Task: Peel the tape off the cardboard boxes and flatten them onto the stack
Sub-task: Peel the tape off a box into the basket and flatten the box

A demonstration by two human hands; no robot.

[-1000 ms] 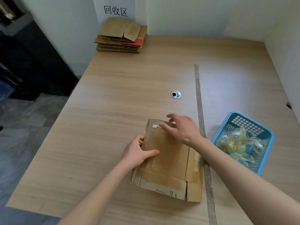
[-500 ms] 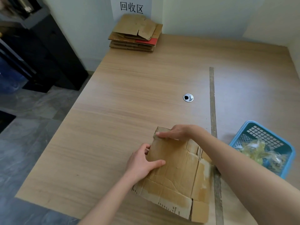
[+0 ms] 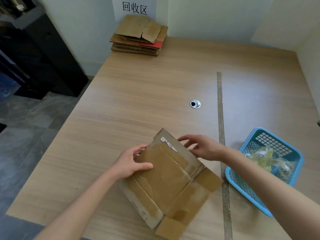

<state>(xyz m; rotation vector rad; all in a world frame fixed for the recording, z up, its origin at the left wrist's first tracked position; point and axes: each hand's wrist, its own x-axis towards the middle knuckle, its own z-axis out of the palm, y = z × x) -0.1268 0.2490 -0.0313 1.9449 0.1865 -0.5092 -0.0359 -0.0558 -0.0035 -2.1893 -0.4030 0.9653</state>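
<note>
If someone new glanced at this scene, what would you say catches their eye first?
Most likely the flattened cardboard box near the table's front edge, gripped by the left hand at its left side and the right hand at its far end. Next, the bright blue basket of crumpled tape at the right. Then the stack of flattened boxes at the far corner under a wall sign.

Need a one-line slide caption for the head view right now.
Both hands, left and right, grip a flattened cardboard box on the wooden table; flattened stack waits at the far edge.
</note>
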